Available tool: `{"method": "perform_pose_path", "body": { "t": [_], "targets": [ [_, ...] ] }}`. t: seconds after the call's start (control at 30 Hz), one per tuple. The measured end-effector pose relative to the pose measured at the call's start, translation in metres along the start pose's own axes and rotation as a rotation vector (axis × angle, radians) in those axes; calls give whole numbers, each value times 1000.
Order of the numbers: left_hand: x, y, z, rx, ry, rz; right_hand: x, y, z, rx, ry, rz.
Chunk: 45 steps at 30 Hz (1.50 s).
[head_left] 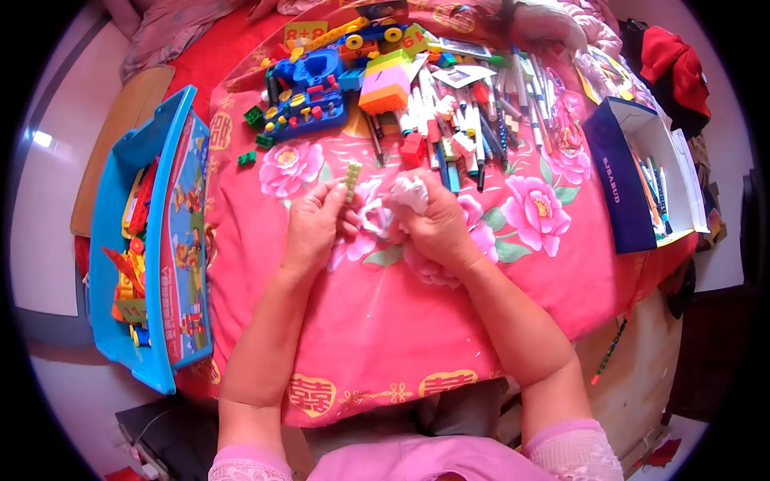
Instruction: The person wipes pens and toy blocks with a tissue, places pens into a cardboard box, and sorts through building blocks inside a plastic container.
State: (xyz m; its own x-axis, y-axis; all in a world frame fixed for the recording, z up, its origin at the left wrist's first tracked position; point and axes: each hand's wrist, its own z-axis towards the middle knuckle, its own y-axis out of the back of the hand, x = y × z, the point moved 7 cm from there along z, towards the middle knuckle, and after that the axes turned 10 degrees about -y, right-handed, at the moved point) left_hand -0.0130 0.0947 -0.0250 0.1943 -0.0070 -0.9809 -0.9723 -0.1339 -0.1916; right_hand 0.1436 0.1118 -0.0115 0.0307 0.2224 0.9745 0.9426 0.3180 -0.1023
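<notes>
Pinched upright between the fingers of my left hand [313, 224] is a narrow olive-green toy brick [351, 179] with studs along its side. My right hand [439, 226] is closed around a crumpled white tissue or cloth [411, 193], part of it bulging out above the fingers. Both hands are over the pink flowered cloth [385, 321], a short gap apart. Beyond them lies a blue toy set [309, 92] with coloured pegs and knobs. A red block [413, 149] lies just past my right hand, beside a heap of pens and markers [477, 132].
At left stands a blue plastic bin [144, 365] holding red and yellow toy parts. An open dark-blue box [613, 184] with pens inside stands at right. Small green bricks [254, 118] and a pink, orange and green block stack [385, 84] lie at the back.
</notes>
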Motion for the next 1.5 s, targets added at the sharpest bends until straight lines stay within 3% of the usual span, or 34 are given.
{"method": "perform_pose_path", "body": {
  "t": [0.13,0.17,0.23,0.47,0.63,0.67,0.8,0.87,1.0,1.17,1.3,1.43,1.5],
  "targets": [
    [6,2,-14,-17,-43,-155,12,-3,-3,-93,314,-285],
    [5,3,-10,-27,-73,-177,15,-11,-7,-57,275,-405],
    [3,1,-4,-42,-97,-231,27,-23,-17,-145,480,-600],
    [14,15,15,-5,-119,-405,4,-34,-1,-230,436,-907],
    [8,21,19,0,-155,-414,30,-29,-5,-351,440,-345],
    [11,21,14,-18,-146,-390,29,-33,-7,-193,395,-328],
    [12,15,10,-34,-76,-356,31,-32,-27,-613,1101,-1056],
    [5,7,5,-30,-67,-421,7,-15,9,-157,177,69],
    [1,0,2,-4,-44,-481,20,-22,2,-80,215,193],
    [4,0,1,-7,-62,-465,42,-28,-10,-196,577,-305],
    [1,-5,-2,-10,-82,-399,50,-37,-19,-206,743,-425],
    [-4,-14,-10,130,-197,-170,46,-33,-17,-266,712,-478],
    [-5,-12,-10,86,-247,-42,46,-30,-15,-302,695,-495]
  ]
}}
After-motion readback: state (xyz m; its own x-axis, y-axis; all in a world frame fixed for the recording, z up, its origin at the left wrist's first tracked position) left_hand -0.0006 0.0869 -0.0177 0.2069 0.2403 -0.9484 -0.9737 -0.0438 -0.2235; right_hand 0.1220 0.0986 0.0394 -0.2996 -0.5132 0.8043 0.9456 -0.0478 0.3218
